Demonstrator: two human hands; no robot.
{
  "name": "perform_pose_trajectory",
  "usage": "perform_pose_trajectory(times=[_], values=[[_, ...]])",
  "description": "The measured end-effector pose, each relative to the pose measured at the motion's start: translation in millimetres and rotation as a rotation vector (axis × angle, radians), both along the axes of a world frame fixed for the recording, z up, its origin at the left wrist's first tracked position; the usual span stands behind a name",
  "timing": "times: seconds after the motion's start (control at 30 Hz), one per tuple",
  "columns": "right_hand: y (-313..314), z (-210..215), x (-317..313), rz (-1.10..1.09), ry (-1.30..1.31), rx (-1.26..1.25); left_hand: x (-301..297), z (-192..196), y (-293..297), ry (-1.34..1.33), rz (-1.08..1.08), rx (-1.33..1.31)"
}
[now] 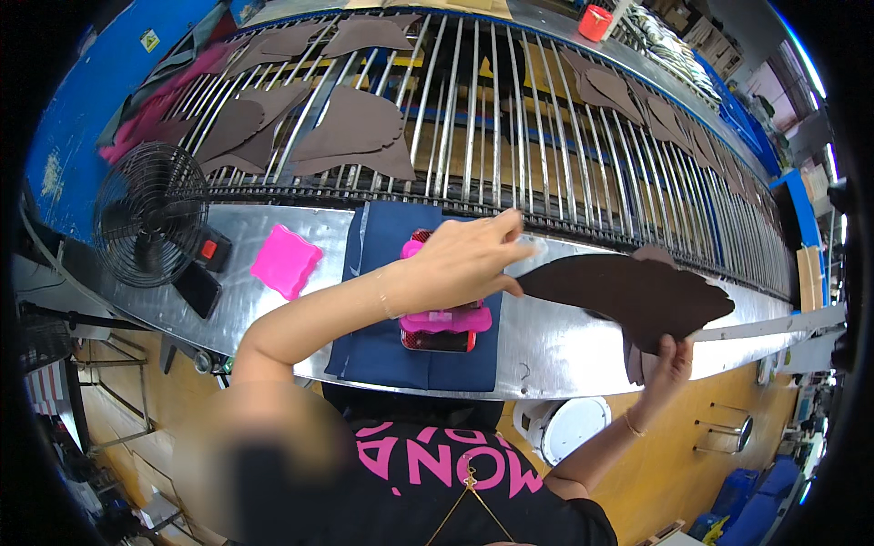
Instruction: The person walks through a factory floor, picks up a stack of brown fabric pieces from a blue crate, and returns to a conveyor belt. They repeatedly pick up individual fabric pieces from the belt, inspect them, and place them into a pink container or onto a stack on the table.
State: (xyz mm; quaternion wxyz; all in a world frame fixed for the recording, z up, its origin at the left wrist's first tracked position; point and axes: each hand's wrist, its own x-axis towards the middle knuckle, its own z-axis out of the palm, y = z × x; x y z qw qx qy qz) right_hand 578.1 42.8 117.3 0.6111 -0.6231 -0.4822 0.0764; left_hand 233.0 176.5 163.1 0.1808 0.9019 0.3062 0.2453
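Note:
My left hand (pixel 469 257) reaches across the bench with its fingers bent and its thumb at the narrow left tip of a dark brown flat cut piece (pixel 628 296). Some of its fingertips are blurred beside a pale, see-through patch. The thumb and fingers of my right hand (pixel 669 366) grip the piece's lower right edge, holding it above the metal bench. More brown pieces (pixel 635 361) show partly beneath it. Under my left forearm, a bright pink holder (pixel 446 318) with red and black parts sits on folded navy cloth (pixel 378 350), partly hidden.
Beyond the bench (pixel 537 355) runs a conveyor of metal rods (pixel 455 118) carrying several brown cut pieces (pixel 355 132). At left stand a black fan (pixel 153 214), a dark phone (pixel 198 289) and a pink wavy-edged pad (pixel 287 261). A white drum (pixel 575 430) stands below the bench.

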Motion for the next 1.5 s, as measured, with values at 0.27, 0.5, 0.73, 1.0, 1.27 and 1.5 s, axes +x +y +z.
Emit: perform_pose_trajectory(times=[0.27,0.5,0.73,1.0,1.27,1.5], values=[[46,113,-26,-0.032,-1.065,-0.161,39,55,58,-0.182,-0.065,0.194],[80,116,-32,-0.217,-0.742,0.098,-16,-27,150,-0.606,0.332,-0.397],[62,36,27,-0.351,-0.722,-0.426,-112,-134,221,-1.346,0.750,-0.827],[39,19,29,-0.387,-0.747,-0.561,-165,-189,250,-1.443,1.059,-0.748],[17,-100,159,-0.614,-0.681,-0.745,-154,-134,190,-0.939,0.824,-0.670],[38,-82,118,-0.842,-0.394,-1.050,-157,-85,95,-0.988,0.824,-0.674]])
